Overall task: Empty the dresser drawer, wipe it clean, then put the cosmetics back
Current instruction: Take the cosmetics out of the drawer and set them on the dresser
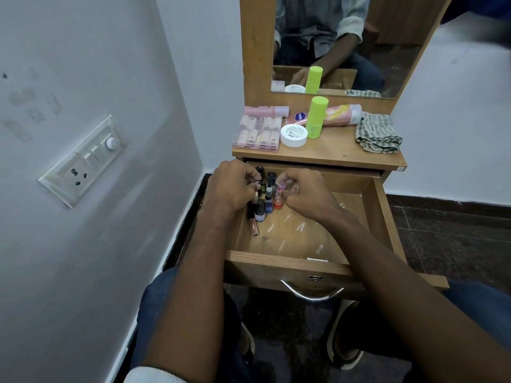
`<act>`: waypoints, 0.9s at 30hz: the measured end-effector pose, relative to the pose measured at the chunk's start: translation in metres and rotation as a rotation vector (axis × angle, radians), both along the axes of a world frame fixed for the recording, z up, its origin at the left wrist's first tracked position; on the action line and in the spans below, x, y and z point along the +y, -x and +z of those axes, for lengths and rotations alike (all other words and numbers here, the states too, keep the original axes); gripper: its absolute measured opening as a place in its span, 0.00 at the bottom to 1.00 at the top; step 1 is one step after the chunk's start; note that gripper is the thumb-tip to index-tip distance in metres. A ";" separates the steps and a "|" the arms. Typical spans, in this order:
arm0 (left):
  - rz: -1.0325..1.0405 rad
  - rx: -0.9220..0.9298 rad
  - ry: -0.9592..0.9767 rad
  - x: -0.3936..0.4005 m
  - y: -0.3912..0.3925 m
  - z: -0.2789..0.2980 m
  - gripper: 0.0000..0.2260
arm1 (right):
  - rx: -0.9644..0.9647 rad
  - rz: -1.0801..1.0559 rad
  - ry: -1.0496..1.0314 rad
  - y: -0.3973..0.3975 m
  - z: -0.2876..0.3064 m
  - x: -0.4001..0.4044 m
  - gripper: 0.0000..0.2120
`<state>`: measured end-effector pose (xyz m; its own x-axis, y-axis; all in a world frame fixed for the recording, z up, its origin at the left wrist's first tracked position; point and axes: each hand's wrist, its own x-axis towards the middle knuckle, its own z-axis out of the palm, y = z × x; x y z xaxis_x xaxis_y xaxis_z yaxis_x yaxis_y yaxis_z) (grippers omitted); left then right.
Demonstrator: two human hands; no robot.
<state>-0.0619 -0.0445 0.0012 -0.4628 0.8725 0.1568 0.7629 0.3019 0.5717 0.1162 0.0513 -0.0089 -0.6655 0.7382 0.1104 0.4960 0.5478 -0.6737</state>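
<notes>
Both hands are down in the drawer [381, 217], centre frame. The left hand [229, 186] has curled fingers pinching a dark-capped little bottle [260, 172]; the right hand [301, 189] grips a pink one [280, 187]. Between them, a huddle of small bottles [264, 205] stands in the drawer's left back corner. These look light, hard, slick and likely glass, so I'd take each by cap or waist, upright. Above, the surface [331, 153] carries the larger cosmetics [293, 135] and a checked cloth [377, 134].

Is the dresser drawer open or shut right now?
Open. The drawer is pulled out from under the dresser top, its inside showing, with small bottles standing at its back left.
</notes>
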 end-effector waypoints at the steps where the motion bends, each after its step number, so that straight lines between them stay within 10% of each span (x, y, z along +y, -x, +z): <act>1: -0.001 0.000 -0.006 0.000 0.000 0.000 0.08 | -0.001 -0.004 0.001 0.000 0.000 0.000 0.12; 27: -0.114 -0.230 -0.644 0.043 -0.042 0.065 0.08 | 0.278 -0.169 -0.328 -0.039 0.061 0.021 0.11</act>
